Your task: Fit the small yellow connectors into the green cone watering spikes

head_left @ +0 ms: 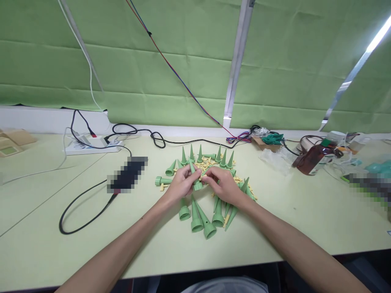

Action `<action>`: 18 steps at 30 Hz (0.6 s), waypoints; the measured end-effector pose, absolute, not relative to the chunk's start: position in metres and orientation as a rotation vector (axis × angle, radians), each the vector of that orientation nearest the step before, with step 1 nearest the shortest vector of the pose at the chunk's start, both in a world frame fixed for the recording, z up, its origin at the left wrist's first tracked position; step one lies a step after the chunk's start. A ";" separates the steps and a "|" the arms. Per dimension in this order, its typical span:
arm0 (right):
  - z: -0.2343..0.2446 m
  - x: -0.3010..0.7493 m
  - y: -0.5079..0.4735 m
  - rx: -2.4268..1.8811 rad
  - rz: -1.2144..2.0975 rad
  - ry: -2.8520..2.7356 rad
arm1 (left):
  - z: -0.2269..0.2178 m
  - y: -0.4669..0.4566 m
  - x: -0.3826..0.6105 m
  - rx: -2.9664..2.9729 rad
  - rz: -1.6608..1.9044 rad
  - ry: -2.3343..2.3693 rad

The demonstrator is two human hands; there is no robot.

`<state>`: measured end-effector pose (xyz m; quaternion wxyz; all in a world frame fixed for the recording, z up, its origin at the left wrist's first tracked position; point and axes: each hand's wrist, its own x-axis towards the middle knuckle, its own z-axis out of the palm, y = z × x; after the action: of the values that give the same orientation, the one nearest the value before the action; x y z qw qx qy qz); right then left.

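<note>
My left hand (181, 184) is closed around a green plastic cone spike (194, 176), its tip pointing up and away. My right hand (224, 184) pinches a small yellow piece (202, 178) against the side of that cone. Both hands hover over a pile of green cone spikes (203, 217) and small yellow pieces (205, 163) on the pale green table (275, 228). Several cones stand or lie behind the hands, and more lie in front of them, wide ends toward me.
A white power strip (91, 145) with black cables lies at the back left, and a black cable (79, 211) loops over the table. A brown bottle (311, 158), plastic bags and clutter sit at the back right. Green blinds hang behind.
</note>
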<state>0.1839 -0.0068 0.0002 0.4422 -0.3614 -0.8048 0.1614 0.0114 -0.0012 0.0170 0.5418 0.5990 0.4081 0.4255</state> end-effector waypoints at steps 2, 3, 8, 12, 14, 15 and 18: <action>-0.001 0.183 -0.006 -0.908 0.395 -1.998 | 0.017 -0.001 0.012 1.431 1.012 0.968; -0.001 0.183 -0.006 -0.911 0.392 -1.994 | 0.017 -0.001 0.012 1.436 1.014 0.968; -0.001 0.183 -0.006 -0.874 0.413 -1.963 | 0.014 0.001 0.011 1.466 1.014 0.965; 0.002 0.184 -0.009 -0.796 0.486 -1.968 | 0.012 0.002 0.010 1.487 1.007 0.956; 0.003 0.184 -0.010 -0.782 0.526 -1.965 | 0.012 0.003 0.010 1.476 1.010 0.956; 0.003 0.185 -0.010 -0.779 0.541 -1.966 | 0.012 0.003 0.010 1.466 1.016 0.959; 0.003 0.186 -0.010 -0.785 0.534 -1.975 | 0.013 0.002 0.011 1.450 1.029 0.969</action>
<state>0.1856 -0.0099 0.0028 0.4574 -0.3186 -0.8014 0.2167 0.0106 0.0024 0.0132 0.5296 0.6073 0.4059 0.4311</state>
